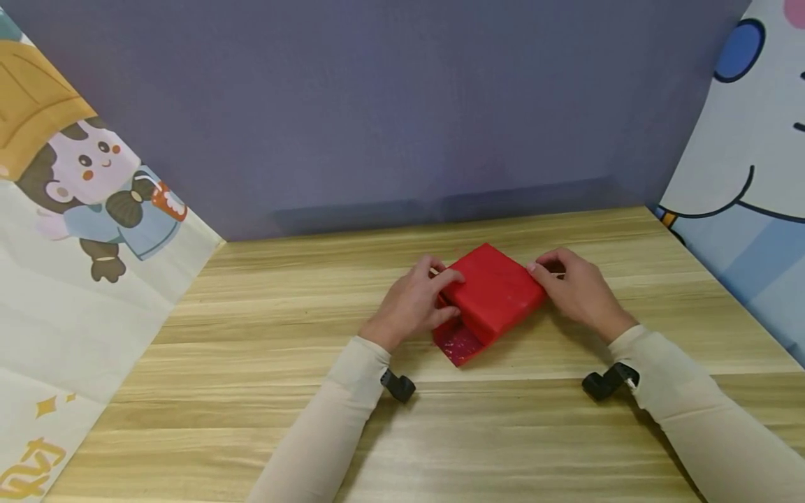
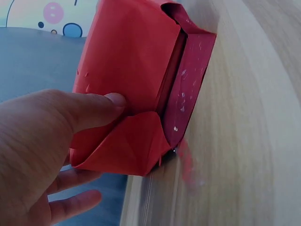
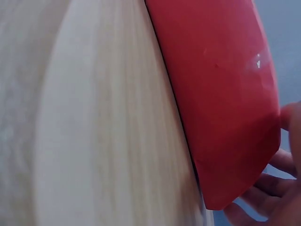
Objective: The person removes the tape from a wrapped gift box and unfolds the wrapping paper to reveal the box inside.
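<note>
A box wrapped in red paper (image 1: 493, 283) lies on the wooden table, turned at an angle. At its near left end, a paper flap (image 1: 461, 344) juts out and shows a darker, white-speckled inner side. My left hand (image 1: 411, 300) holds the left end, its thumb (image 2: 106, 106) lying on the red paper beside a folded, creased corner (image 2: 129, 146). At the right end, my right hand (image 1: 578, 286) holds the corner with thumb and fingers; in the right wrist view its fingers (image 3: 263, 197) reach behind the paper's edge. What the paper encloses is hidden.
The wood-grain tabletop (image 1: 251, 391) spreads around the box. A grey-blue panel (image 1: 402, 112) stands along the back edge. Printed cartoon sheets flank the table at the left (image 1: 75, 293) and right (image 1: 704, 140). Black wrist mounts sit on both sleeves.
</note>
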A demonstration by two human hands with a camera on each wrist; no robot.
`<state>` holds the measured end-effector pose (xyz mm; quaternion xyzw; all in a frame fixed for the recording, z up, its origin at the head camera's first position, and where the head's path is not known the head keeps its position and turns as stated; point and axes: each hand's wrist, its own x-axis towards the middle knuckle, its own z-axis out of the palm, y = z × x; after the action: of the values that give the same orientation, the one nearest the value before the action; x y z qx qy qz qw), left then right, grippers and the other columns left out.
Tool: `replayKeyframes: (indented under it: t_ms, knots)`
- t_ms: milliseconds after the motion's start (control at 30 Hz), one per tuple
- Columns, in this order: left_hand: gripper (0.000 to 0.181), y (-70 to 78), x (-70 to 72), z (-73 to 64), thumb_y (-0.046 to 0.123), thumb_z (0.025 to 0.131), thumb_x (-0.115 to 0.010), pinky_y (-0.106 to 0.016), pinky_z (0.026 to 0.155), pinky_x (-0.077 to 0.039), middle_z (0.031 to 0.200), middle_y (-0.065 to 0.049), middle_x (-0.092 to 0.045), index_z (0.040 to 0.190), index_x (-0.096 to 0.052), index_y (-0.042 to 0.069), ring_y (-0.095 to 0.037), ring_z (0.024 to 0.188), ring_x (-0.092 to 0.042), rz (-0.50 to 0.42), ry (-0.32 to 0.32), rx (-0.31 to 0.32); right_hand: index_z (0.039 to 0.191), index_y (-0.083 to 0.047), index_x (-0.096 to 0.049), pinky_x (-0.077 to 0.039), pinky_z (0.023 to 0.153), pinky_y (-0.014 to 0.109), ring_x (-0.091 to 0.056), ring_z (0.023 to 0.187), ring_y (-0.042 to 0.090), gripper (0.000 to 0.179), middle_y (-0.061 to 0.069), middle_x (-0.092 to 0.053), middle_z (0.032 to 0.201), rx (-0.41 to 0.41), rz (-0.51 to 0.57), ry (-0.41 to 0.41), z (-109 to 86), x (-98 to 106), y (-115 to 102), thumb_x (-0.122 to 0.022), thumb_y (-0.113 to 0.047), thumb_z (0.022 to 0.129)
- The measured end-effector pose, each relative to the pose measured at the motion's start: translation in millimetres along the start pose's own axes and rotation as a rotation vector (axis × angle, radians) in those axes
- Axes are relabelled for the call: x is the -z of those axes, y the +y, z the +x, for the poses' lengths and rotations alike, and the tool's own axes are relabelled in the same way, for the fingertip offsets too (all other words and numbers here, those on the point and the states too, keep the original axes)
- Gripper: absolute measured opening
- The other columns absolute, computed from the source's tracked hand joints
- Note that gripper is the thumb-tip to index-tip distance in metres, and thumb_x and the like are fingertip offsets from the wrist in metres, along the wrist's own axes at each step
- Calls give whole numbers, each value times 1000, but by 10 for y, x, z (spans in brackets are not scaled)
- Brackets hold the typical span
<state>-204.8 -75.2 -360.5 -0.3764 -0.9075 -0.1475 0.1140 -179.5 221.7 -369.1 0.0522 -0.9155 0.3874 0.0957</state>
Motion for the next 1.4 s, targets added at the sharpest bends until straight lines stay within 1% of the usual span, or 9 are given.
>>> replayKeyframes:
  t_ms: [200,367,500,667,833,933,1100,1267,1400]
  knots:
    - [46,40,9,-11,31,87,-79,-30,74,-51,129,-6,-48,129,-61,26,-17,92,-58,-25,-7,57,127,1,-57,-46,96,57,-60,112,46,46,23,-60,127,12,55,23,-10,10,-28,-49,-38,104]
    - [48,61,11,-15,25,87,-80,-31,80,-52,126,-9,-48,129,-59,22,-21,104,-56,-100,-13,76,121,1,-63,-46,88,53,-58,102,38,37,23,-56,127,74,-17,46,-14,7,-84,-53,-29,102]
    - [46,72,22,-28,21,88,-78,-32,78,-53,124,-9,-50,129,-59,22,-20,103,-56,-98,-10,94,111,-2,-68,-44,79,45,-54,92,32,28,20,-57,121,126,-67,71,-12,-14,-122,-55,-22,99]
    - [42,70,25,-40,14,88,-71,-30,76,-52,120,-8,-52,128,-62,22,-18,99,-56,-94,12,88,111,-4,-73,-45,85,50,-54,107,37,29,21,-56,128,138,-80,85,-14,-26,-101,-57,-24,98]
    - [43,57,28,-42,9,87,-69,-30,76,-51,117,-7,-53,128,-62,21,-18,96,-57,-95,11,63,119,-1,-68,-49,87,56,-57,106,40,35,24,-53,130,122,-52,72,-17,-24,-60,-61,-28,98]
    - [48,51,46,-41,8,86,-69,-30,73,-51,117,-6,-53,131,-60,22,-17,93,-57,-111,-34,61,120,1,-65,-51,86,57,-57,105,40,38,23,-53,126,110,-31,75,-16,-25,-34,-62,-31,99]
    - [58,62,85,-43,9,87,-70,-26,69,-50,117,-4,-51,139,-52,26,-14,88,-55,-133,-158,55,116,0,-66,-52,85,56,-57,109,41,36,23,-54,122,100,-26,96,-9,-9,10,-63,-32,99]
    - [67,125,128,-39,10,86,-71,-26,69,-51,120,-3,-51,145,-44,28,-14,87,-57,-137,-248,40,126,6,-57,-50,88,58,-61,109,45,52,28,-52,127,5,17,85,5,14,22,-61,-38,99]
    - [76,185,137,-37,12,86,-74,-28,72,-52,124,-4,-52,150,-37,30,-14,87,-59,-154,-316,60,120,7,-53,-49,85,53,-62,101,43,51,26,-55,117,-33,16,118,19,7,26,-61,-38,99]
